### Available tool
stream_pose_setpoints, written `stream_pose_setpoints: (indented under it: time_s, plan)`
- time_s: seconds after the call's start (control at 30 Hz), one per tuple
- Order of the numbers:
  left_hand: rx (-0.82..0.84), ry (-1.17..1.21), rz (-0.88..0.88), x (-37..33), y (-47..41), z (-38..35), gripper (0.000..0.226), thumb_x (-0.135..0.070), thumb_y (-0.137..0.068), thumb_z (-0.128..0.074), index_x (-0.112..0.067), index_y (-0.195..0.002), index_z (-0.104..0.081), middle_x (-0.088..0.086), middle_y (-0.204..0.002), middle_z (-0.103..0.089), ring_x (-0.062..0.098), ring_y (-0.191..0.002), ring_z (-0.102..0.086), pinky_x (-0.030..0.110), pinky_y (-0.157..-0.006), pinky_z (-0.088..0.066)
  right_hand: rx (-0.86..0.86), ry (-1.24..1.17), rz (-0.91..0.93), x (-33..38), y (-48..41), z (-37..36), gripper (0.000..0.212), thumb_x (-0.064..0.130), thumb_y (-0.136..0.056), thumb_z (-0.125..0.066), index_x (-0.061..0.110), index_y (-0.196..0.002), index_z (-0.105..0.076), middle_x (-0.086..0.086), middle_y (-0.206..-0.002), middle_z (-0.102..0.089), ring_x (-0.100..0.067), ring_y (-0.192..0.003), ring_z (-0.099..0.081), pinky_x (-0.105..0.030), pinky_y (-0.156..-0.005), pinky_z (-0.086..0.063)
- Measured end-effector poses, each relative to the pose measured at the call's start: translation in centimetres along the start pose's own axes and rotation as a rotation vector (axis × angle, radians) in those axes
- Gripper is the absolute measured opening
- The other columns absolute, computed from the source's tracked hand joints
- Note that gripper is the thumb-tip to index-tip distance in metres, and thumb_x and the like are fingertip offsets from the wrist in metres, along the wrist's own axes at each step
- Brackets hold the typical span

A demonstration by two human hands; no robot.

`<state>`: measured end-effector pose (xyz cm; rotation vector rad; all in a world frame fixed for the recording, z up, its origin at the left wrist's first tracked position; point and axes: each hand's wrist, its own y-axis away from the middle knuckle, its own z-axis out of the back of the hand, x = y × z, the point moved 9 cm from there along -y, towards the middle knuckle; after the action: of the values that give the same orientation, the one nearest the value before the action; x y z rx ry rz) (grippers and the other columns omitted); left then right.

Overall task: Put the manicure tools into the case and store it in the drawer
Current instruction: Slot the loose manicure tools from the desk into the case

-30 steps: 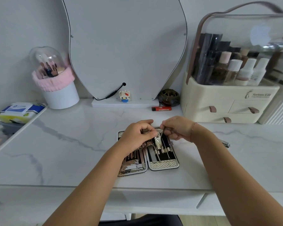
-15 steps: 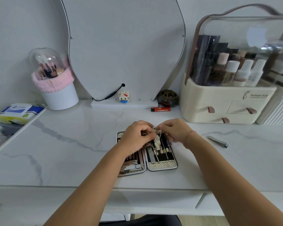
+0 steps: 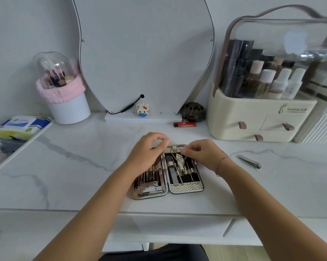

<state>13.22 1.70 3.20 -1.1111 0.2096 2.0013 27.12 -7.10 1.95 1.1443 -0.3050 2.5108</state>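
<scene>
Over the open gold manicure case on the white marble counter, pinching a thin metal tool into place with right hand; curling left hand, grip unclear. Next: fetch the silver nail clipper, lying apart.

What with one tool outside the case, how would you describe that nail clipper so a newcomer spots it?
Find the cream cosmetics organiser at the back right of the marble tabletop. In front of it, right of the open manicure case, a slim silver nail clipper lies alone on the marble. It is the only tool outside the case.
</scene>
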Motion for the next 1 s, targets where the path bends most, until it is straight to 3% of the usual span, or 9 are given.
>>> stream_pose_setpoints:
  time_s: [0.1, 0.17, 0.33, 0.5, 0.63, 0.73, 1.0]
  plan:
    - [-0.007, -0.05, 0.046, 2.2, 1.5, 1.3, 0.034, -0.047, -0.093, -0.045, -0.03, -0.122, -0.054, -0.018, -0.125, -0.05, 0.001, -0.121, -0.041, 0.027, -0.102, -0.032, 0.021, 0.081, -0.018, 0.7, 0.3, -0.3, 0.023, 0.036, -0.08, -0.07, 0.014, -0.085, -0.075, 0.01, -0.067, -0.062, -0.002, -0.061, -0.051, -0.003, -0.051, -0.038]
    - [-0.05, -0.089, 0.081, 4.1, 2.5, 2.2, 0.034, -0.046, -0.093, -0.045, -0.031, -0.123, -0.054, -0.015, -0.127, -0.051, 0.005, -0.125, -0.04, 0.032, -0.106, -0.032, 0.024, 0.107, -0.047, 0.7, 0.0, -0.4, 0.021, 0.033, -0.078, -0.072, 0.013, -0.082, -0.075, 0.012, -0.062, -0.057, -0.003, -0.06, -0.049, -0.005, -0.046, -0.036]
    - [-0.079, -0.108, 0.073, 4.7, 3.2, 2.5, 0.03, -0.043, -0.094, -0.046, -0.029, -0.118, -0.059, -0.015, -0.125, -0.053, 0.007, -0.122, -0.042, 0.029, -0.103, -0.03, 0.078, 0.09, -0.146, 0.2, -0.8, -1.0, 0.019, 0.026, -0.073, -0.077, 0.008, -0.079, -0.075, -0.002, -0.081, -0.071, -0.012, -0.071, -0.056, -0.018, -0.057, -0.042]
    - [-0.078, -0.153, 0.063, 4.6, 3.0, 2.3, 0.03, -0.041, -0.094, -0.046, -0.026, -0.115, -0.062, -0.009, -0.133, -0.052, 0.011, -0.125, -0.042, 0.032, -0.105, -0.029, 0.126, 0.09, -0.207, 0.1, -1.4, -1.3, 0.013, 0.023, -0.071, -0.079, 0.012, -0.076, -0.073, 0.002, -0.071, -0.063, -0.011, -0.066, -0.052, -0.021, -0.056, -0.041]
    - [-0.081, -0.154, 0.064, 4.6, 3.0, 2.3, 0.03, -0.042, -0.094, -0.046, -0.027, -0.114, -0.062, -0.009, -0.133, -0.052, 0.012, -0.126, -0.041, 0.031, -0.105, -0.028, 0.18, 0.082, -0.257, -0.2, -1.6, -1.3, 0.008, 0.022, -0.073, -0.078, 0.016, -0.071, -0.072, 0.002, -0.056, -0.054, -0.012, -0.048, -0.038, -0.022, -0.049, -0.035]
    - [-0.084, -0.162, 0.064, 4.7, 3.0, 2.3, 0.03, -0.043, -0.094, -0.045, -0.027, -0.113, -0.062, -0.009, -0.133, -0.053, 0.012, -0.126, -0.042, 0.031, -0.105, -0.028, 0.211, 0.108, -0.29, -0.4, -1.8, -1.4, 0.007, 0.022, -0.072, -0.077, 0.018, -0.07, -0.072, -0.003, -0.055, -0.051, -0.015, -0.047, -0.034, -0.023, -0.048, -0.034]
    - [-0.087, -0.15, 0.064, 4.7, 2.9, 2.3, 0.031, -0.044, -0.094, -0.044, -0.025, -0.112, -0.063, -0.009, -0.132, -0.053, 0.013, -0.125, -0.043, 0.033, -0.105, -0.03, 0.184, 0.173, -0.283, -0.3, -2.0, -1.4, 0.017, 0.027, -0.071, -0.079, 0.019, -0.063, -0.066, 0.003, -0.059, -0.055, -0.013, -0.056, -0.046, -0.028, -0.065, -0.043]
